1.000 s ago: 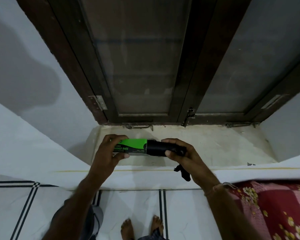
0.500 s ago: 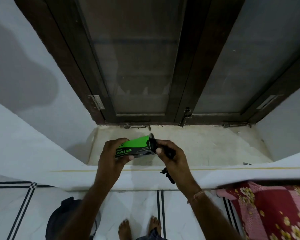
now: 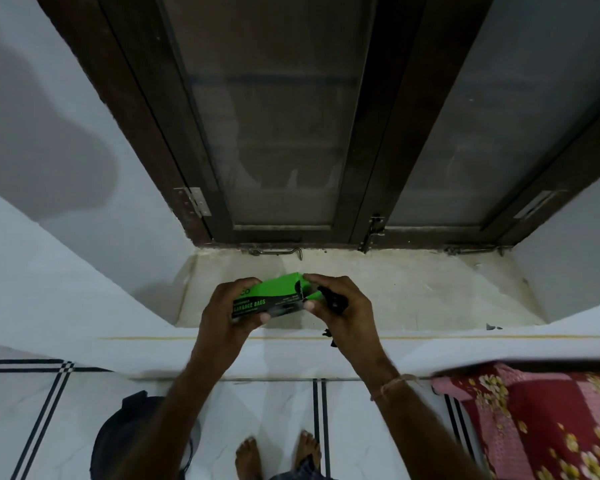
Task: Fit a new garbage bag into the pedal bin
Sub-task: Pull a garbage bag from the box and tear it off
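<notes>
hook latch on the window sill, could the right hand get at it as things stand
Probably not right away: the right hand pinches the end of the garbage bag box and holds black bag plastic. The way itself looks free, with bare sill between it and the hook latch.

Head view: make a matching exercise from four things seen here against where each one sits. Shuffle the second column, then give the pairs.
Things
1. garbage bag box
2. black garbage bag
3. floral cloth
4. metal hinge

Places
A. lower right corner of the view
B. gripped by the left hand
C. on the dark window frame
D. held in the right hand

Pairs: 1-B, 2-D, 3-A, 4-C
</notes>
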{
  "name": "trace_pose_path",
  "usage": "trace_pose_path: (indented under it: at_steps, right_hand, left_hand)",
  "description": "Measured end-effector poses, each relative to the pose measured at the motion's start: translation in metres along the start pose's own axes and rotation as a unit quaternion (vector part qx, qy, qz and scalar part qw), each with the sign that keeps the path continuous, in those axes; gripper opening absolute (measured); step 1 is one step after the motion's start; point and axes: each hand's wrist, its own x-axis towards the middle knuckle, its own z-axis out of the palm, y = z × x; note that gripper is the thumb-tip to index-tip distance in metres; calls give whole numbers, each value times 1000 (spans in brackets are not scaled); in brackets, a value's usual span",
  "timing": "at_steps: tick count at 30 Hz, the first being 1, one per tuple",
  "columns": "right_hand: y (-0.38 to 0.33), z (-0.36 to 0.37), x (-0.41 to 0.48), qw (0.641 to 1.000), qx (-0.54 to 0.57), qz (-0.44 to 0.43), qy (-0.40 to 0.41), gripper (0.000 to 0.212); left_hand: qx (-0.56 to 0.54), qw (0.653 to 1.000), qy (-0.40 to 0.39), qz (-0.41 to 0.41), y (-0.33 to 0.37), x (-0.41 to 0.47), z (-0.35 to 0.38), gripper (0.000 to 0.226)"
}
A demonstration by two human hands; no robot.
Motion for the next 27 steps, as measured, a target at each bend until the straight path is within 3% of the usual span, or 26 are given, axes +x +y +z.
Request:
trace_pose_path:
  at_steps: [5,10,12,14,17,21,27]
  right_hand:
    - [1,3,-4,998,-18,40,35,39]
    - [-2,6,-10,984,-93,114,97,71]
    - [-7,8,-14,976,-58,177,115,80]
    - [-11,8,-19,969,41,214,119,72]
    - [-21,4,-27,970,121,187,102,46]
    - [-30,1,-28,982,104,139,66,28]
    - [-32,0,-18,993,40,109,-7,34]
  left_hand:
    - [-2,999,-26,25,4,-3,-2,54]
    - [11,1000,3,7,1,-9,0,55]
    - [14,1000,16,-10,-2,-13,0,56]
    - [11,999,28,-24,-3,-14,0,57]
    - [11,999,34,-26,-3,-15,-2,57]
    - [15,999,36,-14,1,-16,-3,56]
    - [34,999,26,21,7,-13,-6,56]
